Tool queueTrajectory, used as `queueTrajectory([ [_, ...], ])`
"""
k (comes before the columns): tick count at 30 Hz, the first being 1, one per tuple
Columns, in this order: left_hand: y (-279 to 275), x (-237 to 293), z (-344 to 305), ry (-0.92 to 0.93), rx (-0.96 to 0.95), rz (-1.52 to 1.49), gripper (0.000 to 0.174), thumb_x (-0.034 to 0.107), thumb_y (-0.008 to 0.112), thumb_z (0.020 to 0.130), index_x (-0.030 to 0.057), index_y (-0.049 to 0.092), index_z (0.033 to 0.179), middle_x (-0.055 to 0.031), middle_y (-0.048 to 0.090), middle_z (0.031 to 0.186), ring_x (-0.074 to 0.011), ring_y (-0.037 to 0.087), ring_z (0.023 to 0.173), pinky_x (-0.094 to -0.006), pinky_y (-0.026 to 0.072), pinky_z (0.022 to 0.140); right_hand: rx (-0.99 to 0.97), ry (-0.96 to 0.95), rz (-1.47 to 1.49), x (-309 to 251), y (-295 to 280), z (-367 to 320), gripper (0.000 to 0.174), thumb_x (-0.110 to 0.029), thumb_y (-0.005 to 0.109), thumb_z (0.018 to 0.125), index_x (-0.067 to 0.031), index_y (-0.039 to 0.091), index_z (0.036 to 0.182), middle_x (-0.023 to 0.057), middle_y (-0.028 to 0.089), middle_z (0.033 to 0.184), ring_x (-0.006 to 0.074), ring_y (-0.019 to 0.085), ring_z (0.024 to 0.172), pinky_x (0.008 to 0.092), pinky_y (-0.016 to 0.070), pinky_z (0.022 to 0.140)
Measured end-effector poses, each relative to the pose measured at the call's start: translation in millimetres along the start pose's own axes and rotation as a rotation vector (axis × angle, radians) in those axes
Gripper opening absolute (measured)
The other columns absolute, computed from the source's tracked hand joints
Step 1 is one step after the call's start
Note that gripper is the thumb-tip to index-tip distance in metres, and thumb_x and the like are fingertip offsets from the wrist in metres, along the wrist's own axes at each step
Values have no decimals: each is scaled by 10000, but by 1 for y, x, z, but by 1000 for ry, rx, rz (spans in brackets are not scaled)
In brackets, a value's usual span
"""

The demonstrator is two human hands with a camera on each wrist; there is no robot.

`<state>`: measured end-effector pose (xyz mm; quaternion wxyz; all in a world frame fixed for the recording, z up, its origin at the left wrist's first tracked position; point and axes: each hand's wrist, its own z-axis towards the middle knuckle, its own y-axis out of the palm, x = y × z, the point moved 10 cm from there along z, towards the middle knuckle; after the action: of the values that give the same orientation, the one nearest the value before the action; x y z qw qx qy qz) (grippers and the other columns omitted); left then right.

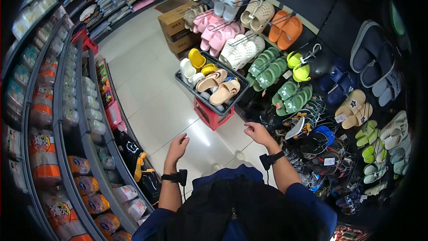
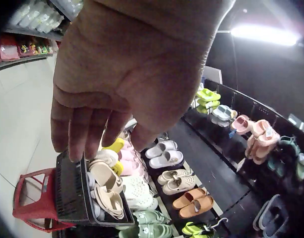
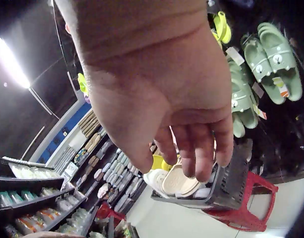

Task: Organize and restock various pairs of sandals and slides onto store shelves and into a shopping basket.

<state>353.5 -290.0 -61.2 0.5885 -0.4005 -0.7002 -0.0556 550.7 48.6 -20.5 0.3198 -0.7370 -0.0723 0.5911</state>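
Both hands are empty and apart from each other, and neither touches anything. The left hand (image 1: 177, 147) hangs on the person's side of the basket (image 2: 70, 191), toward its left; the right hand (image 1: 258, 133) is on the same side, toward its right. The fingers of both are relaxed and slightly bent, and the basket is the nearest thing to them.

The basket sits on a red stool (image 1: 212, 118), straight ahead of the person. Inside it lie tan slippers (image 1: 224, 93) at the near right, yellow shoes (image 1: 196, 59) toward the far side and a white pair (image 1: 187, 68) at the left. Some paler footwear shows under the tan slippers, too covered to make out.

So several pairs are in the basket, while plenty of others hang on the wall: white clogs (image 1: 236, 53) and pink slippers (image 1: 218, 38) just beyond the basket, green slippers (image 1: 269, 73) to its right, orange slippers (image 1: 285, 29) farther off. Cartons (image 1: 175, 22) stand beyond the basket at its far left. Shelves of packs (image 1: 42, 147) run well to its left. The pictures do not show whether the basket's contents are complete.
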Motion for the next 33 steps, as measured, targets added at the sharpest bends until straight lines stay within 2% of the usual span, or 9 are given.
queueTrajectory([
  [2, -18, -3, -1, 55, 56, -50, 517, 272, 615, 952, -64, 559, 1341, -84, 678, 996, -153, 628, 902, -274, 503, 786, -50, 13, -15, 1, 15, 18, 434, -209, 695, 880, 61, 629, 1213, 110, 702, 881, 171, 650, 777, 310, 525, 742],
  [6, -44, -11, -5, 21, 113, -60, 504, 260, 612, 957, -62, 558, 1341, -84, 680, 996, -154, 631, 899, -273, 506, 781, -184, 108, 42, 12, 47, 56, 482, -228, 681, 883, 71, 604, 1253, 128, 700, 880, 176, 666, 708, 311, 543, 659],
  [12, -76, -43, 13, -25, 172, -58, 509, 253, 624, 955, -54, 549, 1354, -86, 689, 1006, -147, 640, 900, -265, 505, 752, -237, 408, 273, 56, 91, 118, 560, -244, 654, 905, 62, 524, 1355, 153, 694, 941, 198, 675, 651, 312, 561, 564],
  [13, -82, -46, 16, -74, 184, -64, 497, 260, 628, 945, -51, 573, 1329, -160, 689, 1084, -213, 656, 983, -310, 509, 841, -252, 454, 315, 63, 98, 128, 565, -239, 647, 912, 64, 508, 1368, 159, 691, 953, 203, 673, 640, 310, 564, 555],
  [14, -89, -47, 20, -123, 197, -70, 486, 266, 633, 935, -48, 596, 1304, -234, 689, 1162, -278, 672, 1067, -355, 514, 929, -210, 447, 362, 65, 101, 139, 463, -218, 639, 919, 92, 564, 1254, 149, 675, 900, 205, 668, 618, 307, 559, 531],
  [16, -101, -35, 32, -140, 215, -50, 487, 262, 632, 936, -47, 592, 1309, -234, 687, 1167, -274, 671, 1068, -352, 513, 932, -158, 531, 430, 87, 112, 164, 347, -203, 639, 921, 81, 599, 1115, 124, 649, 849, 200, 662, 609, 308, 561, 520],
  [20, -115, -16, 71, -150, 211, -25, 497, 275, 628, 938, -49, 588, 1313, -229, 694, 1150, -259, 676, 1050, -341, 519, 915, -78, 717, 667, 142, 132, 205, 284, -205, 623, 934, 37, 617, 1083, 128, 644, 897, 229, 661, 626, 326, 582, 539],
  [26, -75, 29, 166, -68, 26, 166, 513, 306, 635, 931, -36, 593, 1312, -227, 694, 1166, -294, 687, 1057, -359, 534, 911, -210, 907, 706, 161, 142, 224, 489, -316, 630, 940, 36, 533, 1266, 206, 627, 1072, 288, 691, 737, 378, 605, 607],
  [33, 40, 64, 301, 92, -270, 370, 604, 306, 635, 914, -39, 504, 1392, -253, 605, 1319, -374, 583, 1227, -399, 441, 1052, -282, 873, 845, 166, 149, 230, 579, -323, 617, 945, 20, 457, 1384, 243, 548, 1349, 302, 700, 826, 366, 582, 638],
])
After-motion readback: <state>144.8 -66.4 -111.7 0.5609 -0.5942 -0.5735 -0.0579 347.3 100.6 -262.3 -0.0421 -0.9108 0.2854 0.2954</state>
